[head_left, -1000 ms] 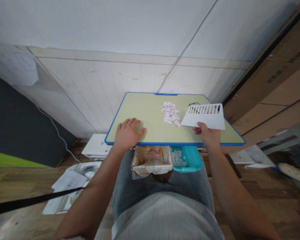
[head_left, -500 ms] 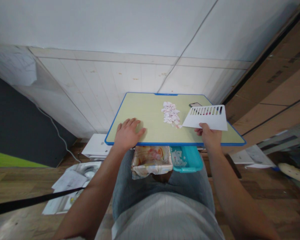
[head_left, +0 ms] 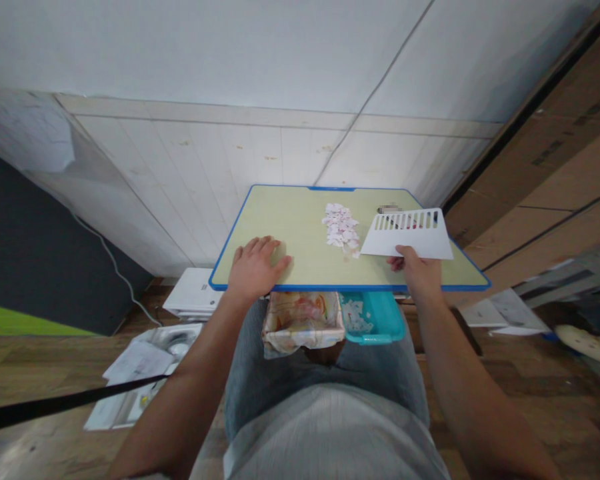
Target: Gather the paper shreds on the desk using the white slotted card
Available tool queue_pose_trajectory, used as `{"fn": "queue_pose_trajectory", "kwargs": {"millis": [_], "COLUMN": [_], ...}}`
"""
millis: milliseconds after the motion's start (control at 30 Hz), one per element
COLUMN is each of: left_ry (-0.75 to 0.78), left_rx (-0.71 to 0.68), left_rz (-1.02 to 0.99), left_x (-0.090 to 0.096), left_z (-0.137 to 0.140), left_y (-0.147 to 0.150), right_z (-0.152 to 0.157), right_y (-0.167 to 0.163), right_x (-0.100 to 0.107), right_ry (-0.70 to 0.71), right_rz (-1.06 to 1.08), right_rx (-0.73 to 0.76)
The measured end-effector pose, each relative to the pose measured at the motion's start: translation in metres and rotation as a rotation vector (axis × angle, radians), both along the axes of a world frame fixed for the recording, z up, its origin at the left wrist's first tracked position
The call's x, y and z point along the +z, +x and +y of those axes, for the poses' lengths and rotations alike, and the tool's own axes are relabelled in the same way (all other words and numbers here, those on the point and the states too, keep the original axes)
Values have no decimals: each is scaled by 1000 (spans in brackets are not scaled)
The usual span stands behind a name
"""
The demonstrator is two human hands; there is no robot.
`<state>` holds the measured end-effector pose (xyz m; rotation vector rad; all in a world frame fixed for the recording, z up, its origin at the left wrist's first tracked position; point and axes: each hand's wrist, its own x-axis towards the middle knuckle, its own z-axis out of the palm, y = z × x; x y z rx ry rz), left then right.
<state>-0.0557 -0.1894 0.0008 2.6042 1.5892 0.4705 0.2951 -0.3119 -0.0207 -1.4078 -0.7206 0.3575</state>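
My left hand (head_left: 257,265) lies flat with its fingers spread on the left part of the pale yellow table (head_left: 290,213), which has a blue rim. My right hand (head_left: 416,268) grips the lower edge of a white plastic scraper (head_left: 405,241), flat and wide with a row of slots along its far side. Its left corner is close to a pile of small whitish-pink paper scraps (head_left: 341,227) on the table's middle. A few scraps lie at the pile's near end, by that corner. Behind the scraper sits a phone-like object (head_left: 389,209), partly covered.
Below the table's front edge, over my lap, are a cloth-lined box (head_left: 280,339) and a turquoise plastic bin (head_left: 387,320) with white scraps inside. A wall (head_left: 230,153) rises behind the table. Cardboard boxes (head_left: 555,200) stand on the right.
The scraper in my right hand has shifted slightly left and turned a little, its left corner nearer the scraps. My left hand has stayed in place.
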Motion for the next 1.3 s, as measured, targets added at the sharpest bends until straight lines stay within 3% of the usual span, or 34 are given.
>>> {"fn": "queue_pose_trajectory", "kwargs": {"millis": [867, 1300], "left_ry": [24, 34], "left_rx": [-1, 3], "left_rz": [9, -22], "left_x": [-4, -5], "left_z": [1, 2], "left_y": [-1, -2], "right_z": [-8, -12], "right_y": [0, -1], "right_x": [0, 11], "right_ry": [72, 40], "right_rz": [150, 189], "right_rx": [-34, 137]}}
